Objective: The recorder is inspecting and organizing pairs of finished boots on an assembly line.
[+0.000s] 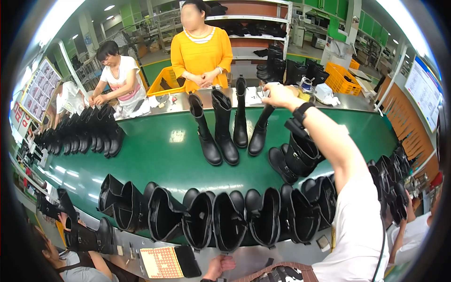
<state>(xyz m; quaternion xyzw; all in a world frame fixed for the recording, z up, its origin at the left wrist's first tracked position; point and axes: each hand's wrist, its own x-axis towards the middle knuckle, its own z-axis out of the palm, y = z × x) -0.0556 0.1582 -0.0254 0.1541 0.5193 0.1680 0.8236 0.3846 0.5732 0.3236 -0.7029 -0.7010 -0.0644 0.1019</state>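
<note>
My right arm reaches far across the green table, and my right hand (pixel 280 96) is closed at the top of a tall black boot (pixel 258 136). That boot tilts toward the hand, which hides its upper rim. Beside it stand a slim black boot (pixel 240 120) and a pair of buckled black boots (pixel 224 131). Low in the view, my left hand (pixel 221 266) is open with its fingers stretched out, at the metal edge below a row of black boots (pixel 229 221). It holds nothing.
The green table (pixel 164 141) carries more boots at left (pixel 110 131) and under my right forearm (pixel 300 155). A red-dotted sheet (pixel 161 263) lies near the left hand. Across stand a person in yellow (pixel 202 51) and a person in white (pixel 124 75). Co-workers handle boots at both sides.
</note>
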